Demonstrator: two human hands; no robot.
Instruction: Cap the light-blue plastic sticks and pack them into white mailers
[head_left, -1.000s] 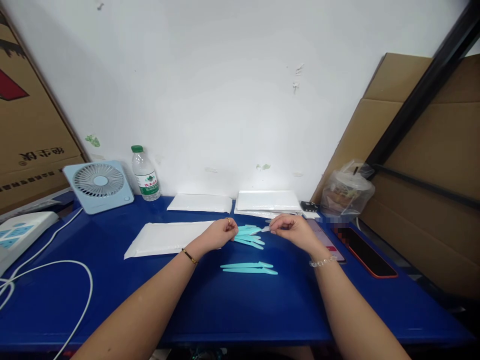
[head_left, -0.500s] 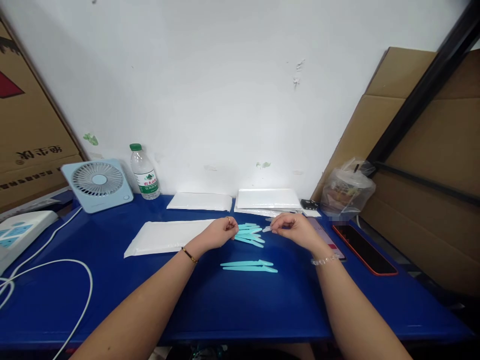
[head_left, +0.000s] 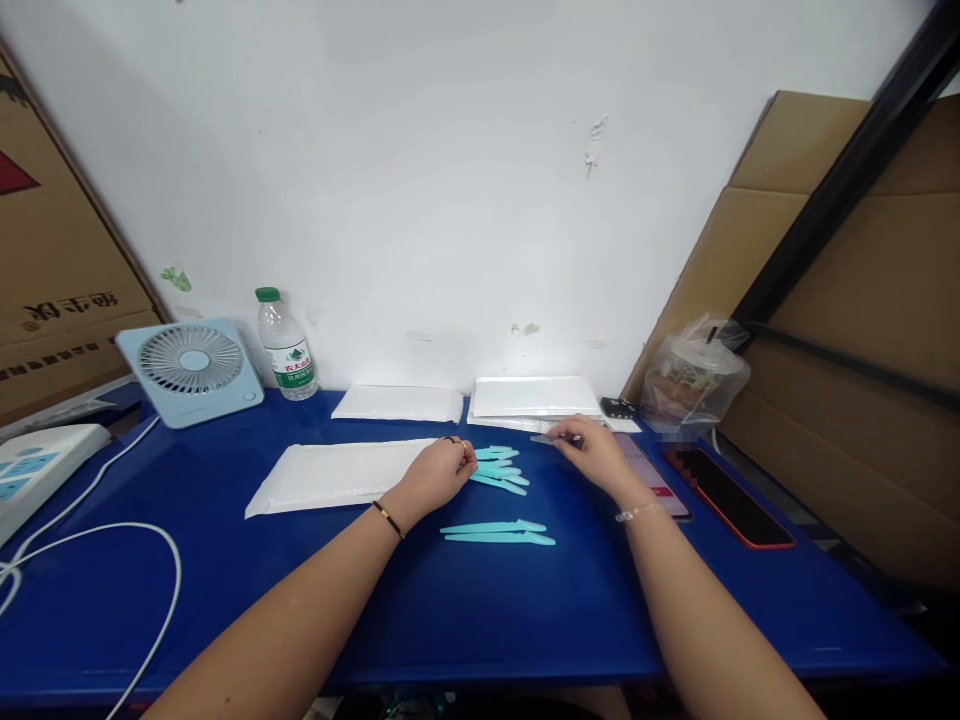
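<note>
Several turquoise eyebrow razors lie in a loose fan on the blue table. Over their handle ends, my left hand is closed in a pinch; its fingertips hide the handles there. Two more razors rest side by side, nearer to me. To the right of the fan, my right hand pinches at a small translucent plastic piece, which looks like a blade cap. Whether one or two such pieces are at the fingertips I cannot tell.
White padded mailers lie left, behind and back right. A fan and water bottle stand left. Two phones and a bagged drink cup are right. A white cable crosses the left side.
My right hand has moved slightly back and right with the small clear piece, away from the fan of razors. My left hand has turned further over the handles. The two nearer razors stay put.
</note>
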